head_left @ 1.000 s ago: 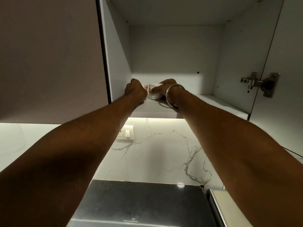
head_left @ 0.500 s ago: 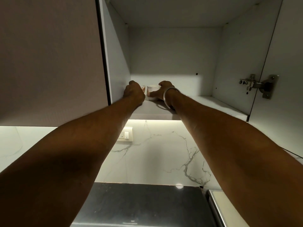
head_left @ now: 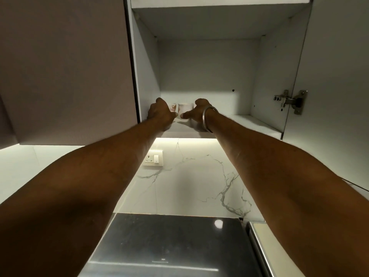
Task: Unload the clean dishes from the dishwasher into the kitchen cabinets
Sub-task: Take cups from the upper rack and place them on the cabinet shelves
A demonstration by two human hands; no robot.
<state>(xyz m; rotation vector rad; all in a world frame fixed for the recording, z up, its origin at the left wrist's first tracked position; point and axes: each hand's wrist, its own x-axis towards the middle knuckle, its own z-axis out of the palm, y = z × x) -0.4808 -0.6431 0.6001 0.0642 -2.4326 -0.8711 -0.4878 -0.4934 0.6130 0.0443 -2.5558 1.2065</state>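
Both my arms reach up into an open wall cabinet. My left hand (head_left: 159, 113) is closed around a white cup with a brown print (head_left: 173, 107) at the left end of the bottom shelf (head_left: 247, 121). Right beside it, my right hand (head_left: 196, 112), with a metal bangle on the wrist, grips a plain white cup (head_left: 185, 108). The two cups stand side by side, nearly touching, and my hands hide their lower parts.
The cabinet's right door (head_left: 339, 76) hangs open with a metal hinge (head_left: 290, 100). A closed door (head_left: 65, 66) is on the left. Below are a marble backsplash with a wall socket (head_left: 153, 159), a dark glossy countertop (head_left: 169, 244) and a pale object's edge (head_left: 259, 246) at lower right.
Both hands have pushed slightly deeper onto the shelf with the cups. The camera has tilted up, showing the shelf above.
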